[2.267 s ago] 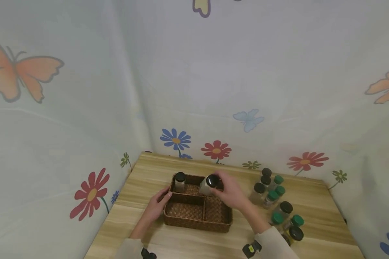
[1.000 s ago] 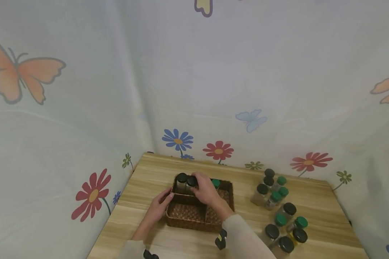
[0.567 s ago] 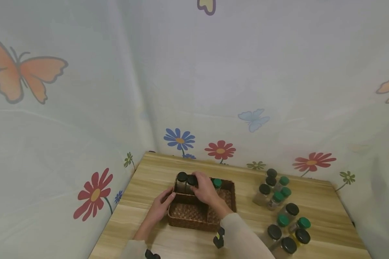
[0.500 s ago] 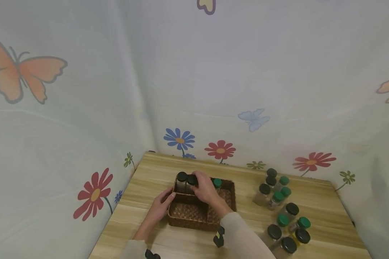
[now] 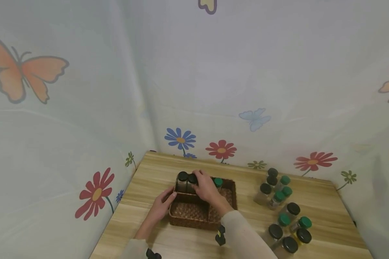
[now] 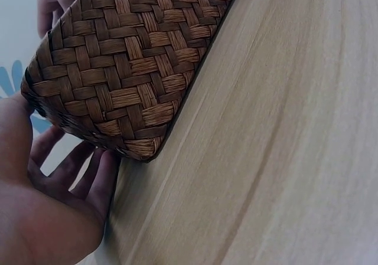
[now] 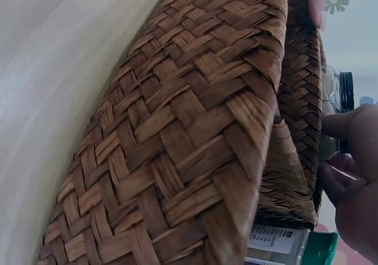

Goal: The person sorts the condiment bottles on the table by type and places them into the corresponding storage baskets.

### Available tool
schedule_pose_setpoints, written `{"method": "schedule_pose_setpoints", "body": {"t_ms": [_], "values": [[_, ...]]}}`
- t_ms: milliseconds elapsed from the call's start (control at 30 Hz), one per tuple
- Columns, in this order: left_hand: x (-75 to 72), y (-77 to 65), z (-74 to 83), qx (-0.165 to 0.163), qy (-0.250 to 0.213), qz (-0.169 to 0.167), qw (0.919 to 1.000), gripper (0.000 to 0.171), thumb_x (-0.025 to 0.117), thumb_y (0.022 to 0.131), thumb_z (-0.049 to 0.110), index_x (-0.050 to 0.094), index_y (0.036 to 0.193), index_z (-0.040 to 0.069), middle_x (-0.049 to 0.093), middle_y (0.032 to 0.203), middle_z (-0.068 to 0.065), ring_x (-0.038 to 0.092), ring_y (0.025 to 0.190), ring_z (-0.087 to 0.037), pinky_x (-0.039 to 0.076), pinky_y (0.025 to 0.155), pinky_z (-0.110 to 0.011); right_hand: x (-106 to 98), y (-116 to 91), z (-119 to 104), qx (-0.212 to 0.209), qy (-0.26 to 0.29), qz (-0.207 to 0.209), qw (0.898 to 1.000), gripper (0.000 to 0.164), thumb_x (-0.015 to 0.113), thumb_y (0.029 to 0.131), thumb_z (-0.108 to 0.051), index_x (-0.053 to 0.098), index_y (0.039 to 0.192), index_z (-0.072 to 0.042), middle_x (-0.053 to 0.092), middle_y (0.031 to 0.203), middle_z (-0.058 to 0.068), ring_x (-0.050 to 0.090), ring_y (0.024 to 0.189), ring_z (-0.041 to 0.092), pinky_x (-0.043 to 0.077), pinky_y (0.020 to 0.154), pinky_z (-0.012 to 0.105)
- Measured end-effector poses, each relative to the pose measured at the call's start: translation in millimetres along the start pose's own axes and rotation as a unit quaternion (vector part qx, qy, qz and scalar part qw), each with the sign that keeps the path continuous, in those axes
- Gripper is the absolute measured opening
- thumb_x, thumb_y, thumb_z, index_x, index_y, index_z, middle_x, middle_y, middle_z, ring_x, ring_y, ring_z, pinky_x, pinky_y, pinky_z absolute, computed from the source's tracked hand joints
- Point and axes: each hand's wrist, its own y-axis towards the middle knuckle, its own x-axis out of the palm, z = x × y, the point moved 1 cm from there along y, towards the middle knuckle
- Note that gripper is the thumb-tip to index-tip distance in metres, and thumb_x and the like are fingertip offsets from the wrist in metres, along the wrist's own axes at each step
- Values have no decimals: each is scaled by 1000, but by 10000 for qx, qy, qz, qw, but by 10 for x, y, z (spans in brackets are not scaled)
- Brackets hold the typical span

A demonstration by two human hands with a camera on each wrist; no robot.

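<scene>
Tabletop (image 5: 178, 244) of pale wood, divided woven basket (image 5: 194, 223) upon it, left hand (image 5: 158, 208) gripping the basket's left side, right hand (image 5: 208, 189) pinching a black-lidded jar (image 5: 191, 183) upright in the basket's rear left, green-lidded jar (image 5: 218, 182) to its right

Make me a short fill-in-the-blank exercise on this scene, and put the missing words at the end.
1. The left hand touches the woven basket at its ____ end.
2. The right hand holds a jar whose lid is coloured ____.
3. In the head view, just right of that hand, another jar has a lid coloured ____.
4. Outside the basket, the loose jars stand on the table to its ____.

Missing words: left; black; green; right.
</scene>
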Motion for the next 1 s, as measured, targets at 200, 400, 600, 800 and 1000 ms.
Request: {"method": "schedule_pose_setpoints", "body": {"t_ms": [200,400,600,800,1000], "values": [[43,-20,4,-92,-46,-72,9999,65,66,106,45,51,158,10,51,158,-20,50,144,-38,49,110,-50,-24,-39,-5,-226,-888,82,9958,54,78,100,-19,57,148,-5,60,135,15,63,120,32,57,96,48],[76,-28,29,-99,-61,-127,9999,66,66,105,46,51,158,10,51,158,-21,49,144,-39,50,109,-53,-39,-79,10,-200,-1178,100,9928,63,80,98,-23,52,152,-5,59,138,16,60,126,34,54,101,49],[94,-18,29,-111,-81,-144,9998,65,66,106,44,50,159,11,52,157,-22,50,143,-39,53,105,-52,-128,-129,38,-98,-992,59,9950,68,81,98,-25,49,155,-5,57,143,18,60,128,34,55,101,49],[72,-19,65,-132,100,55,9998,61,64,107,41,51,158,10,54,155,-21,52,141,-37,52,101,-43,-384,-182,34,32,-444,-17,9990,66,78,100,-24,48,156,-6,52,151,19,58,132,36,54,101,52],[39,-25,124,-150,151,113,9997,57,63,109,31,51,157,3,53,154,-24,50,143,-41,46,112,-55,-654,-271,61,-72,-423,35,9991,64,77,101,-26,50,154,-4,55,148,18,58,133,36,53,104,54]]}}
